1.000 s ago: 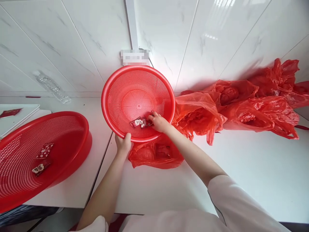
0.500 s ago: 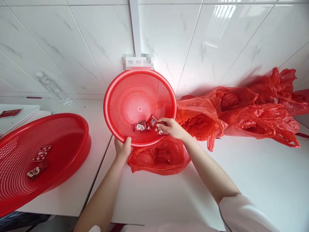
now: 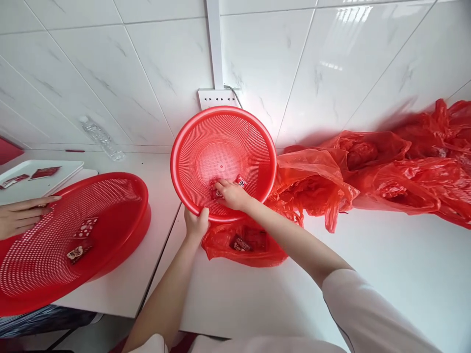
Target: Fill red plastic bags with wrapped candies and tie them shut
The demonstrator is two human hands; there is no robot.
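A round red basket (image 3: 270,147) is tilted toward me near the wall. My left hand (image 3: 196,225) grips its lower left rim, thumb over the edge. Inside the basket, my right hand (image 3: 231,193) has its fingers closed on a small red packet (image 3: 218,194), partly hidden by the fingers. Another red packet (image 3: 241,181) lies just to the right of that hand. Below the basket, an open red plastic bag (image 3: 221,247) holds a few packets (image 3: 242,243).
Several red bags (image 3: 401,181) line the wall at right. A second red basket (image 3: 142,215) with two packets stands left, another person's hand (image 3: 22,215) at its rim. Behind are a white tray (image 3: 68,172), a clear bottle (image 3: 101,138) and a power strip (image 3: 217,98).
My right hand has moved left and deeper into the basket. Fewer packets show there, and a packet now shows in the bag below. Another person's hand has appeared at left. The view has shifted left.
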